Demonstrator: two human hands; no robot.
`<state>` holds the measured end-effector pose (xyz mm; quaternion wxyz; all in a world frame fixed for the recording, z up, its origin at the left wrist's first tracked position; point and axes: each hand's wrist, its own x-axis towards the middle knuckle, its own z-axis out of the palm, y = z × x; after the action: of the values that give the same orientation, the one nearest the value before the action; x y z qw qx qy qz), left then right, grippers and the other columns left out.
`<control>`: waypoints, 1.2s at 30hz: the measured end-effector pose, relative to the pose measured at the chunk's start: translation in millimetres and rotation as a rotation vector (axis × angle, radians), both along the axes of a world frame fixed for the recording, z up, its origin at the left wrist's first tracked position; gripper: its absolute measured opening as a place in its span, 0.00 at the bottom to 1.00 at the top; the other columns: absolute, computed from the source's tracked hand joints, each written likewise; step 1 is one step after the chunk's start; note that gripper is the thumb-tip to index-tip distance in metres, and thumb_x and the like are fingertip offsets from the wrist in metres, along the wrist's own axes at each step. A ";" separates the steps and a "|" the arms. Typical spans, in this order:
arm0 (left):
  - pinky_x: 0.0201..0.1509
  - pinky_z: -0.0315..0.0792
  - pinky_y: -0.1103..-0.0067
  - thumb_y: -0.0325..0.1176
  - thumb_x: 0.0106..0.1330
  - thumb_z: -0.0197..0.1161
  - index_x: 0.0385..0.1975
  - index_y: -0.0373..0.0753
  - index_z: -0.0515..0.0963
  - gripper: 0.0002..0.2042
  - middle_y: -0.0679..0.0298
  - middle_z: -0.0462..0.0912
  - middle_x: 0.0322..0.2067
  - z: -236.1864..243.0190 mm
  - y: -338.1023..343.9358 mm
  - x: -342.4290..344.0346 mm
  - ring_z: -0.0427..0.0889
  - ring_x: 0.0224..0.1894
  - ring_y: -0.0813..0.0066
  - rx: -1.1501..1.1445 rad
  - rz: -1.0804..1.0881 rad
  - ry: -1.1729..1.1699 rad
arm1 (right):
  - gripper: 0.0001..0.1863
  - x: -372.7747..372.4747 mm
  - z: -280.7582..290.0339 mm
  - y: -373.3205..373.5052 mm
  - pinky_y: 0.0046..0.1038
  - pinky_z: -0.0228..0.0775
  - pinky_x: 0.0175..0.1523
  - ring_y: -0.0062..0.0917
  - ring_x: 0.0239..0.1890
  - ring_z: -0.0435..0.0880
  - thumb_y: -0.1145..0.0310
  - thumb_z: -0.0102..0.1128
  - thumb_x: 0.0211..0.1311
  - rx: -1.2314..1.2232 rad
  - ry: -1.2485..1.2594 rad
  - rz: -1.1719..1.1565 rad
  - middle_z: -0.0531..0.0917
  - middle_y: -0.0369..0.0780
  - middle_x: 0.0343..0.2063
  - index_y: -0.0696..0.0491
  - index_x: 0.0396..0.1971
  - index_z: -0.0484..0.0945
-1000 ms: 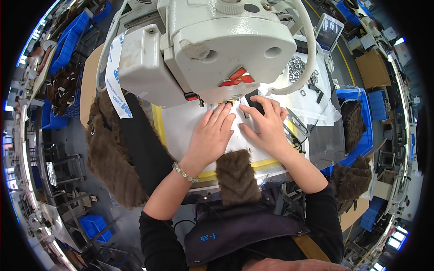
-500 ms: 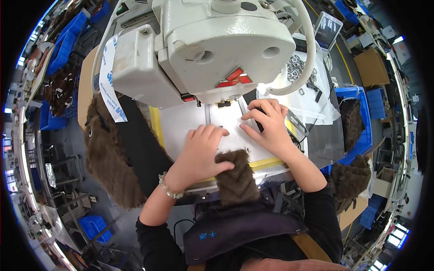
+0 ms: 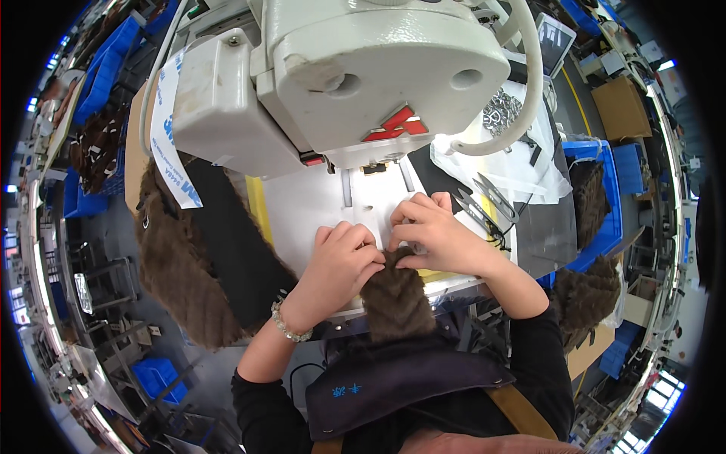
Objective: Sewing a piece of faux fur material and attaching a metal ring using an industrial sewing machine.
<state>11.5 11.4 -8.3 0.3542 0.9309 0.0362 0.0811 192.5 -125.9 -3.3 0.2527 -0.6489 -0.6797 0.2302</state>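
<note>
A strip of brown fur (image 3: 397, 303) hangs over the near edge of the white sewing plate (image 3: 302, 200), its lower end against my apron. At its upper left corner my left hand (image 3: 336, 265) is closed, thumb and fingers pinching the fur. My right hand (image 3: 431, 234) pinches the top edge just to the right, fingertips curled down onto it. The two sets of fingertips nearly meet, and they hide the strip's top edge. Beyond them stands the head of a white industrial sewing machine (image 3: 386, 83), its needle area (image 3: 374, 168) over the plate.
A larger fur piece with black backing (image 3: 189, 265) drapes at the left. Scissors (image 3: 495, 198) and a metal tool lie right of the plate. Metal rings (image 3: 501, 113) rest on white sheeting behind them. A blue bin (image 3: 609, 204) with fur stands at the far right.
My right hand has come down and left from the plate's right side to the fur strip's top edge. My left fingers have drawn in and closed on the strip.
</note>
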 end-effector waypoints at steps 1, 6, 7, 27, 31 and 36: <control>0.46 0.58 0.75 0.30 0.52 0.69 0.27 0.44 0.78 0.06 0.70 0.72 0.33 -0.1 0.2 -0.3 0.70 0.39 0.72 0.000 0.000 -0.003 | 0.16 -0.2 -0.2 0.0 0.32 0.50 0.46 0.25 0.45 0.69 0.66 0.75 0.37 0.010 0.011 0.008 0.71 0.31 0.35 0.44 0.28 0.78; 0.47 0.57 0.74 0.30 0.52 0.68 0.26 0.44 0.77 0.05 0.70 0.72 0.35 0.0 0.5 -0.8 0.70 0.40 0.72 -0.023 0.023 0.046 | 0.16 0.6 -2.0 -0.3 0.31 0.50 0.46 0.25 0.45 0.69 0.66 0.75 0.37 0.000 0.008 0.010 0.70 0.31 0.35 0.44 0.28 0.77; 0.48 0.56 0.75 0.30 0.53 0.68 0.26 0.44 0.77 0.05 0.70 0.72 0.35 0.1 -0.1 -1.0 0.70 0.41 0.72 -0.049 0.026 0.067 | 0.16 0.6 -2.5 -0.5 0.31 0.50 0.46 0.25 0.44 0.69 0.66 0.75 0.37 0.011 0.008 0.011 0.70 0.31 0.35 0.44 0.28 0.77; 0.47 0.58 0.72 0.35 0.42 0.75 0.35 0.45 0.74 0.20 0.70 0.71 0.31 -8.2 -6.9 2.6 0.70 0.39 0.68 -0.047 0.054 0.075 | 0.16 -3.6 -1.5 -3.2 0.30 0.51 0.44 0.26 0.43 0.71 0.66 0.73 0.40 -0.009 -0.020 -0.009 0.69 0.34 0.34 0.47 0.29 0.74; 0.45 0.58 0.74 0.31 0.45 0.73 0.35 0.45 0.74 0.18 0.70 0.71 0.29 2.2 -8.8 4.9 0.71 0.37 0.70 -0.175 0.095 0.112 | 0.17 -4.2 -0.4 -4.8 0.30 0.52 0.44 0.27 0.41 0.73 0.66 0.73 0.41 -0.032 0.006 -0.001 0.70 0.35 0.34 0.48 0.30 0.73; 0.44 0.57 0.75 0.30 0.45 0.73 0.34 0.44 0.74 0.17 0.70 0.72 0.28 0.6 -9.7 3.7 0.71 0.36 0.70 -0.076 0.073 0.111 | 0.18 -5.7 2.6 -5.1 0.29 0.52 0.46 0.24 0.39 0.73 0.69 0.73 0.41 -0.081 0.014 -0.002 0.71 0.34 0.33 0.48 0.33 0.74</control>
<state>15.2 1.7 -7.7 0.3836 0.9179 0.0927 0.0410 186.8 -131.1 -0.7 0.2313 -0.6578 -0.6672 0.2620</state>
